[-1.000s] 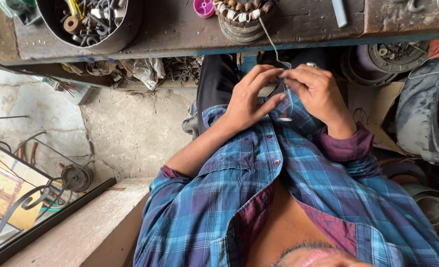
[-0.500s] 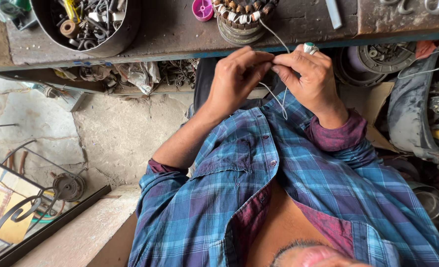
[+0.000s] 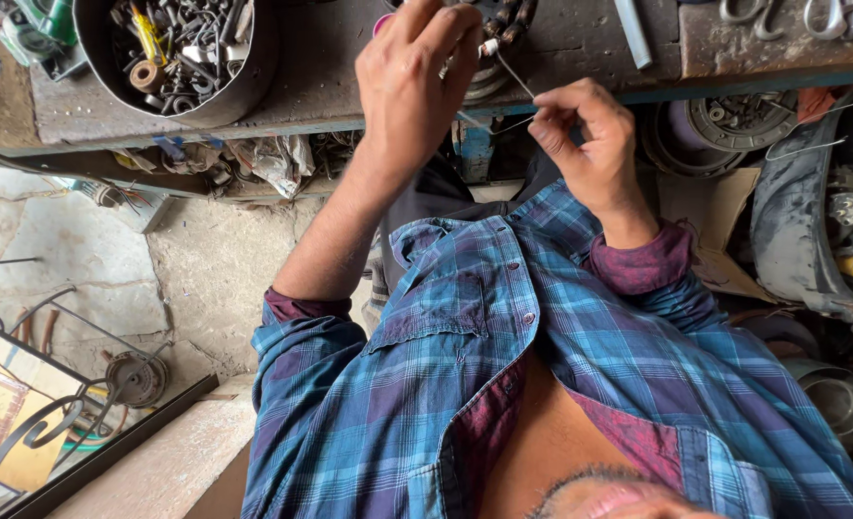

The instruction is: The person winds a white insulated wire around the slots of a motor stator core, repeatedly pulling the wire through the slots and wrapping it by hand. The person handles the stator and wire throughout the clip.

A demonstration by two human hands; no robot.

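Left hand [image 3: 412, 82] pinches a small white piece [image 3: 489, 46] while right hand [image 3: 590, 144] pinches the thin wire [image 3: 513, 72] taut between them, above the surface [image 3: 330, 72].

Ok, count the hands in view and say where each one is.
2. The left hand is raised over the workbench, fingers on a thin wire. The right hand pinches the same wire below the bench edge. No other hands show.
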